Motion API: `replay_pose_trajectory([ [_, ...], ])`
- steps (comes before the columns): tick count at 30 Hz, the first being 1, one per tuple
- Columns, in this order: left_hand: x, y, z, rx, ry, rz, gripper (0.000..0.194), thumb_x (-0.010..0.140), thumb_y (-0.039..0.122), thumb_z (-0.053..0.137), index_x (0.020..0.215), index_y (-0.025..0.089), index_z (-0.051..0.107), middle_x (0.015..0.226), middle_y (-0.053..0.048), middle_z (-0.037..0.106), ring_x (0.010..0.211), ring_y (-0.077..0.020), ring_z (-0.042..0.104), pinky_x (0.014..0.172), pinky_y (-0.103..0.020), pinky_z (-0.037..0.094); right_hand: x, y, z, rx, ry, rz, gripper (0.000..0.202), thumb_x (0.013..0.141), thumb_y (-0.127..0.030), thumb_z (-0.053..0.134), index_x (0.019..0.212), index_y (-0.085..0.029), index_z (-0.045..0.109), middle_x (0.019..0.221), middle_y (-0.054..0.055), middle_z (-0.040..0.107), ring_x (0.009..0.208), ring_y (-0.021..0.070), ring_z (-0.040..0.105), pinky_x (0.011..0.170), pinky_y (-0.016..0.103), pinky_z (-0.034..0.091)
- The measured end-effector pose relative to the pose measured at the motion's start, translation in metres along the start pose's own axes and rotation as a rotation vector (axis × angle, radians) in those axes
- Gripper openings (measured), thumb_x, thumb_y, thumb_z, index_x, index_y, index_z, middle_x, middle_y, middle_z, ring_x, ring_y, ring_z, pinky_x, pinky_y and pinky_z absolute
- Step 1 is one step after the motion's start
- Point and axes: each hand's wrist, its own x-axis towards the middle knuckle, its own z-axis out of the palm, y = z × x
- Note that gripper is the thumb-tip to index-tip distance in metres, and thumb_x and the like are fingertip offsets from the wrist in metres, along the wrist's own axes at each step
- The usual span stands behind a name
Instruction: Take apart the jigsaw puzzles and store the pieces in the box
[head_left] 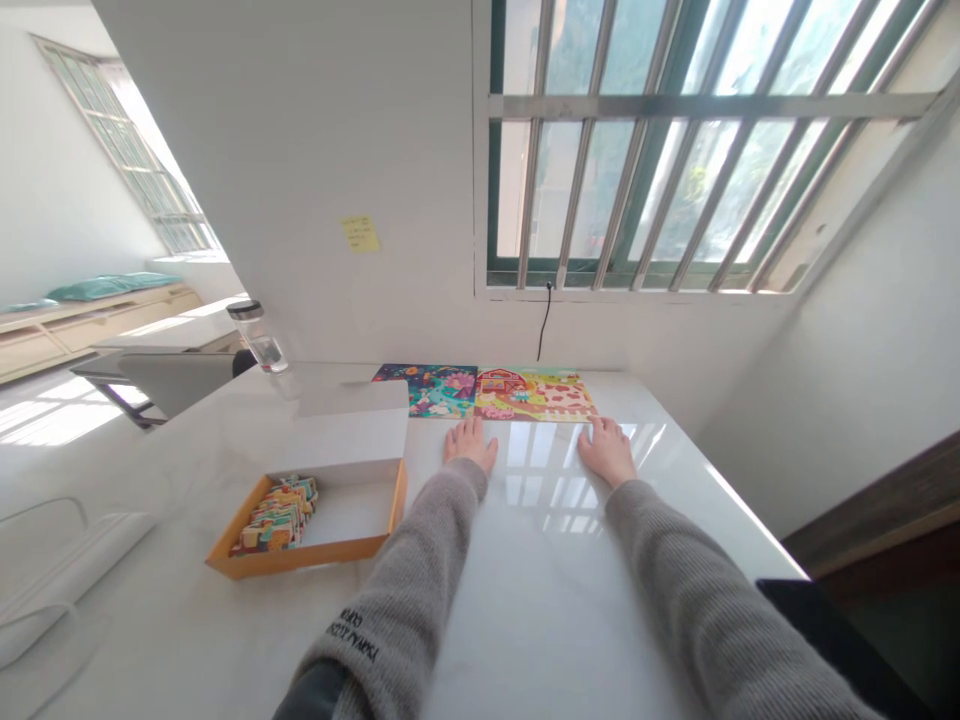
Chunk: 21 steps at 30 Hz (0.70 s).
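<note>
My left hand (pixel 470 444) rests palm down on the white tabletop, fingers spread, just in front of the two picture boards. To the right, my right hand (pixel 607 451) also lies flat with its fingers apart, its tips by the lower right corner of the farm picture board (pixel 534 394). A dark blue illustrated board (pixel 431 388) adjoins the farm picture on its left. Left of my left forearm sits an orange-edged box (pixel 330 550) with its white lid raised. Colourful cardboard pieces (pixel 281 512) stand packed in the box's left part.
A clear bottle (pixel 259 338) with a dark lid stands at the table's far left corner. A white object with a cable (pixel 75 570) lies at the left. A black cord (pixel 544 322) hangs below the barred window. A dark object (pixel 840 640) sits beyond the right edge.
</note>
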Motion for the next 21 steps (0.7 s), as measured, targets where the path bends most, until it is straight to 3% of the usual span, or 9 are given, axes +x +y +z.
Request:
replay_pose_trajectory([
  [6, 0.002, 0.002, 0.005, -0.012, 0.045, -0.038, 0.062, 0.091, 0.045, 0.038, 0.147, 0.019, 0.034, 0.150, -0.014, 0.041, 0.138, -0.0291, 0.034, 0.115, -0.053, 0.021, 0.007, 0.001, 0.003, -0.014, -0.017, 0.039, 0.051, 0.092, -0.034, 0.044, 0.138, -0.011, 0.045, 0.133, 0.019, 0.052, 0.123, 0.0315, 0.046, 0.103, 0.041, 0.034],
  [10, 0.008, 0.003, 0.001, -0.076, 0.039, 0.005, 0.063, 0.089, 0.043, 0.043, 0.147, 0.019, 0.034, 0.146, -0.012, 0.046, 0.137, -0.0282, 0.036, 0.113, -0.046, 0.028, 0.017, 0.001, 0.004, 0.039, -0.015, 0.101, 0.055, 0.090, -0.033, 0.046, 0.141, -0.012, 0.043, 0.133, 0.018, 0.054, 0.125, 0.0304, 0.046, 0.107, 0.040, 0.032],
  [16, 0.024, -0.002, -0.011, -0.296, -0.023, -0.154, 0.054, 0.087, 0.048, 0.048, 0.136, 0.025, 0.046, 0.139, -0.006, 0.055, 0.130, -0.0302, 0.043, 0.108, -0.043, 0.035, 0.030, 0.007, -0.003, 0.181, -0.045, 0.226, 0.055, 0.091, -0.037, 0.045, 0.139, -0.011, 0.048, 0.131, 0.017, 0.059, 0.123, 0.0280, 0.051, 0.105, 0.037, 0.036],
  [21, 0.021, -0.004, -0.014, -0.333, -0.045, -0.185, 0.045, 0.086, 0.044, 0.049, 0.127, 0.026, 0.049, 0.132, -0.004, 0.061, 0.123, -0.0292, 0.048, 0.103, -0.041, 0.039, 0.025, 0.013, -0.017, 0.194, -0.101, 0.319, 0.050, 0.092, -0.043, 0.041, 0.131, -0.016, 0.058, 0.116, 0.015, 0.067, 0.112, 0.0289, 0.058, 0.097, 0.040, 0.042],
])
